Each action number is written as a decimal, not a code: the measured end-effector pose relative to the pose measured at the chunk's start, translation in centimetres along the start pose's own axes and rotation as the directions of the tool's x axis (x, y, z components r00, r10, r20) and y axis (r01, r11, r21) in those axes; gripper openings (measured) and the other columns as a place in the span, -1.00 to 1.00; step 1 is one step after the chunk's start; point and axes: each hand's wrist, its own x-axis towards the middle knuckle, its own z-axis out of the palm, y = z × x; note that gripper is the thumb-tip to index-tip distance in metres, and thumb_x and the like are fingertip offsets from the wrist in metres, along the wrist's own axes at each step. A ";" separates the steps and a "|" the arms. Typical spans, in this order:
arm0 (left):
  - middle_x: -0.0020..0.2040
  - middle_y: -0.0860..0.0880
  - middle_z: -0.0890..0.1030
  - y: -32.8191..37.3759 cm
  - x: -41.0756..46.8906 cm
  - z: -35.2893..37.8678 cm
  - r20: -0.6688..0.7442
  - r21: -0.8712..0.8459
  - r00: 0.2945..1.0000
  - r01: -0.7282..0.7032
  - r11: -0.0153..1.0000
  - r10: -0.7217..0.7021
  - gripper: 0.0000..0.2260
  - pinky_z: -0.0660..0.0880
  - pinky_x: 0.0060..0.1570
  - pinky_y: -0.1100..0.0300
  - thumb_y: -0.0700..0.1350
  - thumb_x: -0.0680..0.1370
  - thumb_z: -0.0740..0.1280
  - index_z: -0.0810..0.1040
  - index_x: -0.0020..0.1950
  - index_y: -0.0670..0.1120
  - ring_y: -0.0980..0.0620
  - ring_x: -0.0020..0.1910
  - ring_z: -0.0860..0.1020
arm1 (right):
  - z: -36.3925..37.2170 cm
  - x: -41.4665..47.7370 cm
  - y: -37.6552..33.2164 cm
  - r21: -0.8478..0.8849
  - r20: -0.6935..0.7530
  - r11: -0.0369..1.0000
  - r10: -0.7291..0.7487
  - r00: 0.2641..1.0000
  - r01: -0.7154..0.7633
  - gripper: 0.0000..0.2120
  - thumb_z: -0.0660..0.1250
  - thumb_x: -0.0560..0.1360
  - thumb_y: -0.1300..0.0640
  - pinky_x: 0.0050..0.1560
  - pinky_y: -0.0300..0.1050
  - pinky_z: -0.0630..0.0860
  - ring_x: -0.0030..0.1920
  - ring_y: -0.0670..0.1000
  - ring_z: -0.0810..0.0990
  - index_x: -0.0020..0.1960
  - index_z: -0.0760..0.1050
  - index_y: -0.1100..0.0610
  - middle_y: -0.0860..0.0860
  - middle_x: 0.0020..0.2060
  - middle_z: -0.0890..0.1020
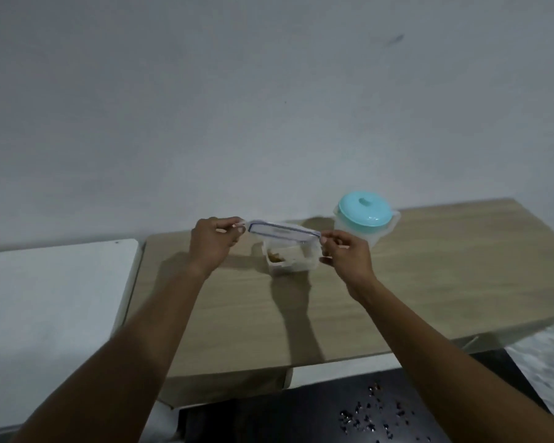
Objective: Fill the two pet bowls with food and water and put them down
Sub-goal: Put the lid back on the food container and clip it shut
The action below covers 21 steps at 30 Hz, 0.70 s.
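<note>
A small clear plastic food container [293, 259] stands on the wooden tabletop [429, 266] with a little brown food at its bottom. Just above it hovers its clear lid [283, 232] with a blue seal, tilted on edge. My left hand [215, 239] pinches the lid's left clasp. My right hand [346, 251] pinches the right clasp. A clear water jug [365, 220] with a turquoise lid stands behind and to the right of the container. No pet bowl is in view.
A white surface [52, 298] adjoins the table on the left. A plain wall rises behind. Below the table's front edge lies a dark surface [349, 417] with scattered small bits. A pale patterned floor [547, 362] shows at the right.
</note>
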 end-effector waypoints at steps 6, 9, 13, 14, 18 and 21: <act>-0.14 0.01 0.73 -1.1 0.2 4.0 -0.007 -0.014 1.000 0.017 1.000 -0.017 -0.85 0.59 0.07 0.14 -0.28 0.51 0.41 0.74 -0.01 -0.11 0.14 -0.10 0.67 | -0.2 3.1 0.9 0.252 -0.009 0.960 0.125 0.992 -0.119 -0.80 0.31 0.64 0.19 -0.04 -0.14 0.61 -0.20 -0.02 0.57 -0.09 0.64 0.21 0.10 -0.21 0.60; 0.01 0.02 0.73 -2.8 -0.2 5.7 0.044 -0.019 0.989 0.140 0.990 -0.139 -0.74 0.57 0.16 0.10 -0.25 0.45 0.43 0.71 0.11 -0.07 0.17 0.01 0.63 | -0.3 4.3 3.5 0.174 -0.018 0.973 0.158 0.987 -0.152 -0.95 0.44 0.54 0.21 -0.09 -0.08 0.52 -0.18 0.04 0.52 -0.08 0.67 0.17 0.07 -0.25 0.63; 0.02 0.18 0.70 -3.7 -0.3 8.1 -0.010 -0.028 0.978 0.207 0.978 -0.208 -0.66 0.56 0.10 0.21 -0.20 0.44 0.39 0.68 0.19 0.02 0.22 0.09 0.62 | -0.1 5.2 4.6 -0.121 -0.114 0.993 0.004 0.994 -0.018 -0.59 0.50 0.45 0.27 -0.01 -0.03 0.61 -0.11 0.06 0.64 0.28 0.58 0.10 0.09 -0.05 0.68; -0.05 0.23 0.69 -3.9 -0.2 8.6 -0.051 -0.027 0.975 0.213 0.977 -0.214 -0.69 0.54 0.03 0.26 -0.21 0.47 0.41 0.67 0.20 -0.02 0.22 0.08 0.61 | 0.2 5.2 4.5 -0.190 -0.105 0.982 -0.027 0.994 0.007 -0.55 0.50 0.46 0.24 0.00 -0.05 0.60 -0.09 0.05 0.65 0.32 0.56 0.07 0.06 -0.04 0.67; -0.18 0.19 0.70 -5.1 0.3 10.2 -0.205 -0.050 0.942 0.260 0.964 -0.265 -0.71 0.51 0.07 0.13 -0.24 0.49 0.46 0.66 0.21 -0.19 0.10 0.02 0.60 | 0.9 6.3 5.4 -0.280 -0.080 0.959 0.024 0.996 -0.046 -0.66 0.48 0.45 0.15 0.06 0.04 0.61 0.00 0.11 0.68 0.21 0.56 0.08 0.05 0.00 0.71; 0.16 -0.14 0.66 -5.5 0.8 11.0 -0.224 -0.054 0.929 0.292 0.955 -0.296 -0.64 0.54 0.20 0.08 -0.25 0.49 0.46 0.59 0.28 -0.26 0.04 0.10 0.62 | 1.0 6.8 5.6 -0.249 -0.104 0.965 0.058 0.993 -0.082 -0.68 0.46 0.47 0.19 0.07 -0.08 0.53 0.02 0.12 0.66 0.23 0.60 0.11 0.04 -0.04 0.69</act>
